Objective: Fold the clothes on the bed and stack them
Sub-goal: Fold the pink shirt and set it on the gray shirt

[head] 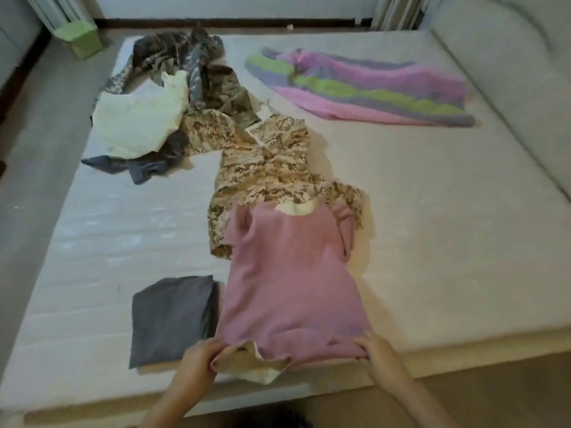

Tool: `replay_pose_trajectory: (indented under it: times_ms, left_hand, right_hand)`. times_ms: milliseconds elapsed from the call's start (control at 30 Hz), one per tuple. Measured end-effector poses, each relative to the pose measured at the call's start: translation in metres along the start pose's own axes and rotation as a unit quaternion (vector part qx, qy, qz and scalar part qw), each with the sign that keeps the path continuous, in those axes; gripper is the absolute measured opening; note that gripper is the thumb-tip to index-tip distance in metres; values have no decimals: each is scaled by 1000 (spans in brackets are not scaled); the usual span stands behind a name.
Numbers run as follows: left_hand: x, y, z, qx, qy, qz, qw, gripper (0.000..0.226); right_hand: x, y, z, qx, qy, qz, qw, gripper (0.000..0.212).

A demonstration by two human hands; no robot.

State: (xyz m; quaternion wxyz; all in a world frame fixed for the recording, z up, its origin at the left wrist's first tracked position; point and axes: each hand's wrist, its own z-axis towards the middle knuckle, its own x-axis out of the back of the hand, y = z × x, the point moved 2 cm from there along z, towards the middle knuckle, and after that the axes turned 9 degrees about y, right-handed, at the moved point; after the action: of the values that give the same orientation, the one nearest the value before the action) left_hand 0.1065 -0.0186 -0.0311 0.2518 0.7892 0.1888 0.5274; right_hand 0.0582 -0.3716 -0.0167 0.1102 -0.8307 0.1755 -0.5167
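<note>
both hands, left hand [200, 355] and right hand [375, 350], pinch the pink shirt [290, 285] hem, fingers clamped on cloth. a folded grey garment [171, 319] lies just beside it on the bed [432, 227].

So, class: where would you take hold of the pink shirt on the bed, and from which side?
By its hem corners, from the near edge of the bed: the pink shirt lies flat, collar far, hem nearest, where the left hand and right hand pinch it.

The left hand [197, 358] and right hand [377, 350] are bare, both forearms unsleeved to the frame's lower edge; one left thumbnail looks dark
</note>
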Motion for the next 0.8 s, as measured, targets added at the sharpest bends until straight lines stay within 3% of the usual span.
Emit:
replay_pose_trajectory:
  times_ms: [100, 133, 233, 300, 367, 400, 467, 533, 600, 667, 800]
  left_hand:
    - [-75, -46, 5, 69, -123, 108, 984, 40]
    - [-96, -63, 9, 63, -139, 143, 978, 44]
    - [-115, -81, 38, 38, -185, 183, 965, 54]
    - [-108, -81, 68, 54, -118, 126, 983, 60]
    - [-84, -70, 107, 92, 46, 10, 995, 58]
    - [-71, -63, 128, 111, 119, -42, 986, 58]
    - [-53, -49, 166, 138, 188, -129, 964, 66]
    - [-41, -34, 201, 121, 205, -175, 955, 75]
    - [-36, -20, 231, 115, 186, -223, 950, 67]
    - [-40, -14, 258, 139, 144, -271, 942, 40]
    - [-55, -17, 283, 231, 91, -274, 929, 24]
  right_hand:
    - [-80, 23, 16, -6, -98, 0, 995, 47]
    - [-98, 35, 24, -36, -116, 10, 993, 51]
    - [-124, 50, 42, -5, -123, 32, 992, 53]
    - [-118, 60, 70, -18, -102, 78, 992, 58]
    - [-93, 71, 112, -113, -22, 199, 973, 52]
    - [-75, 76, 135, -164, 43, 256, 952, 45]
    - [-42, 87, 181, -241, 143, 322, 904, 38]
    - [-19, 95, 224, -291, 193, 377, 858, 42]
    - [-5, 100, 261, -312, 226, 423, 820, 52]
    - [-2, 104, 289, -308, 230, 437, 813, 55]
    - [-11, 102, 311, -285, 226, 425, 829, 35]
